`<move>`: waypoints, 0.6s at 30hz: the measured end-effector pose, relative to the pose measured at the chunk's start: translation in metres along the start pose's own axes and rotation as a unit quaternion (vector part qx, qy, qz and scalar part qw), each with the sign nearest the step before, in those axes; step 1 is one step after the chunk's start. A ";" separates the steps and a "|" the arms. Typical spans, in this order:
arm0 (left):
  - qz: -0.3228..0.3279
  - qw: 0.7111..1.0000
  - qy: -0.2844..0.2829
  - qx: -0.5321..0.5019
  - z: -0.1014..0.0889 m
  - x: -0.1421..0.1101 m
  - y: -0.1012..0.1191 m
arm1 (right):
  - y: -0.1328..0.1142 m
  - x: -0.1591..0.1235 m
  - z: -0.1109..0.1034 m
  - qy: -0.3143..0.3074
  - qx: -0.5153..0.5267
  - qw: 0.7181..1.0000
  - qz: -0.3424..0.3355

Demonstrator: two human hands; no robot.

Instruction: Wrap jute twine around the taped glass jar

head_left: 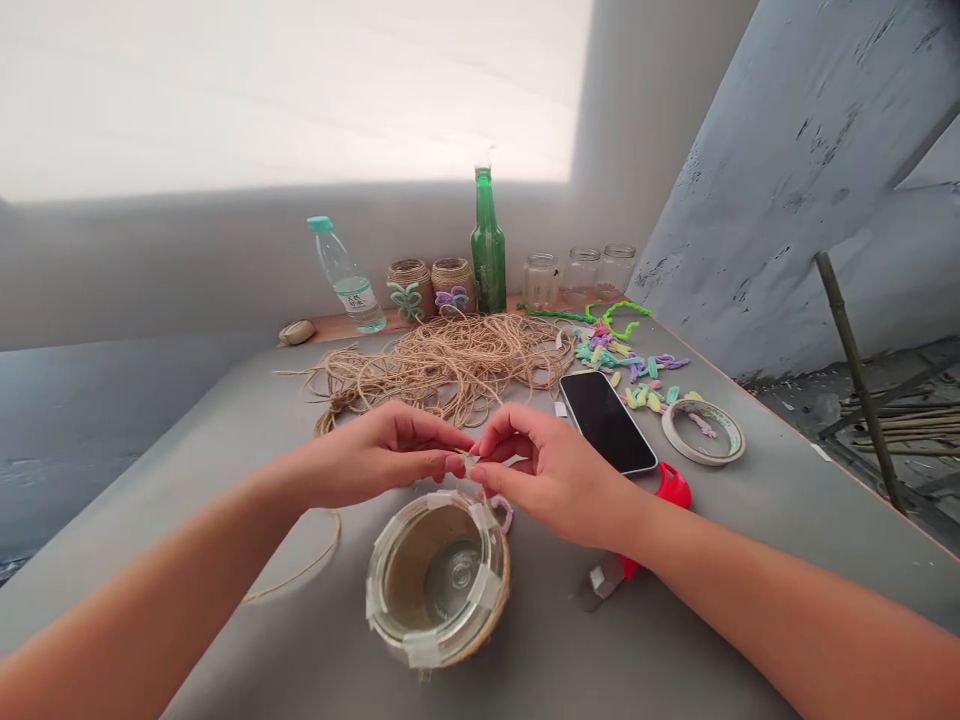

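My left hand (390,452) and my right hand (551,475) meet fingertip to fingertip above the far rim of a glass jar (390,625). Between their thumbs and forefingers they pinch a small whitish piece of tape (470,462); a strand of twine seems to run there too, partly hidden by the fingers. Several bits of tape (422,650) are stuck around the jar's rim, and twine wraps its outer side. Under my right wrist lies a red-handled tool (673,487) with a metal end, its middle covered.
Behind my hands spreads a tangled heap of twine (450,360). A phone (609,422), a tape roll (739,440) and colourful fuzzy pieces (645,370) lie right. Along the wall stand a water bottle (352,285), two twine-wrapped jars (410,275), a green bottle (489,250) and glass jars (583,275).
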State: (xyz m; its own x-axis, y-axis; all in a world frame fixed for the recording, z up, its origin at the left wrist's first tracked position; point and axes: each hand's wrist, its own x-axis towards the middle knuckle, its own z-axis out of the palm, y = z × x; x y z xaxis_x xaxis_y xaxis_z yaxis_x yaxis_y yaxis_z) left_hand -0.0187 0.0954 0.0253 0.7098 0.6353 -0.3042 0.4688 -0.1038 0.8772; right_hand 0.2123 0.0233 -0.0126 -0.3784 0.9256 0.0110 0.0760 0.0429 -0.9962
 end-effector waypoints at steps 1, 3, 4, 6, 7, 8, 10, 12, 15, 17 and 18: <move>-0.004 1.000 0.009 -0.005 0.001 -0.001 -0.004 | -0.001 -0.001 -0.003 -0.008 -0.014 1.000 0.010; -0.009 0.999 0.032 -0.021 0.005 -0.006 -0.010 | -0.005 -0.005 -0.009 -0.036 -0.040 0.998 0.035; -0.011 0.998 0.045 -0.031 0.007 -0.008 -0.012 | -0.006 -0.007 -0.011 -0.057 -0.050 0.996 0.046; -0.015 0.996 0.066 -0.052 0.014 -0.015 -0.015 | -0.011 -0.012 -0.016 -0.110 -0.061 0.990 0.059; -0.017 0.995 0.076 -0.063 0.018 -0.018 -0.016 | -0.013 -0.014 -0.017 -0.142 -0.061 0.986 0.060; -0.019 0.993 0.086 -0.074 0.021 -0.022 -0.017 | -0.016 -0.016 -0.017 -0.174 -0.056 0.981 0.058; -0.022 0.990 0.106 -0.092 0.029 -0.029 -0.019 | -0.020 -0.018 -0.016 -0.221 -0.046 0.973 0.048; -0.025 0.985 0.135 -0.101 0.035 -0.036 -0.021 | -0.023 -0.019 -0.016 -0.248 -0.050 0.967 0.040; -0.026 0.977 0.187 -0.102 0.042 -0.045 -0.024 | -0.024 -0.018 -0.017 -0.274 -0.066 0.959 0.032; -0.024 0.972 0.209 -0.103 0.047 -0.048 -0.026 | -0.024 -0.018 -0.017 -0.274 -0.070 0.959 0.025; -0.021 0.971 0.215 -0.103 0.049 -0.050 -0.026 | -0.024 -0.017 -0.017 -0.266 -0.073 0.961 0.023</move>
State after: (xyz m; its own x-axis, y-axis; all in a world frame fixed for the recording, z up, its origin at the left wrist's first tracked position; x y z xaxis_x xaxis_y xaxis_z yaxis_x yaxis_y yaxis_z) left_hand -0.0410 0.0293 -0.0007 0.3864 0.9013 -0.1960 0.3451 0.0558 0.9369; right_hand 0.2326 0.0126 0.0125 -0.7868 0.6061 -0.1170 0.2173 0.0945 -0.9715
